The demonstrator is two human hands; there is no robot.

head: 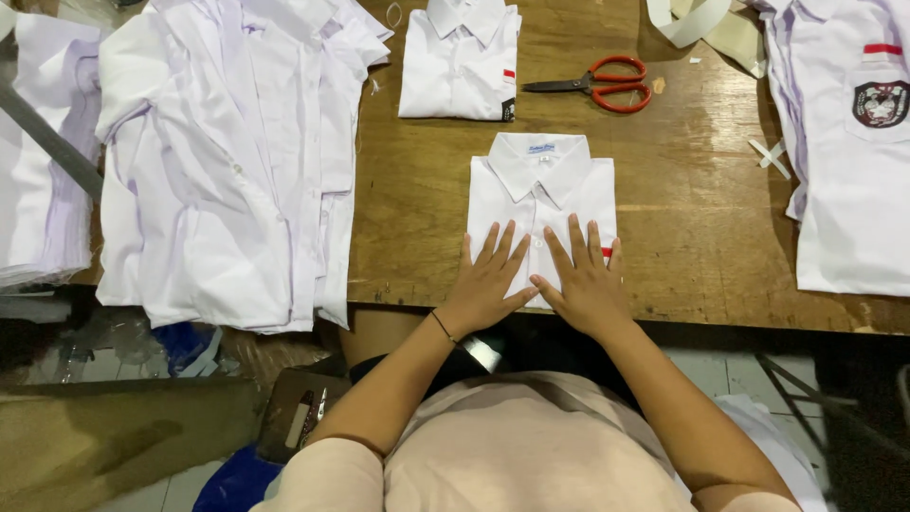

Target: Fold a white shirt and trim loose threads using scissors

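A: Folded shirt (pixel 542 190) sits at the table's (pixel 682 246) near edge, centre; collar up, sleeves tucked under; fold looks done, just being pressed flat.

B: left to right?

A: far left, stack of white cloth (pixel 38 152); next, big heap of unfolded white shirts (pixel 227 161) hanging over the edge, so plenty left by the look of it; top centre, one finished folded shirt (pixel 461 62); then left hand (pixel 485 284) flat on the lower half of the shirt, fingers spread, gripping nothing; right hand (pixel 588 283) likewise, palm down beside it, thumbs nearly touching.

B: right side?

A: red-handled scissors (pixel 597 85) lying shut, well apart from the hands; far right, open shirt with chest badge (pixel 853 142), unfolded.
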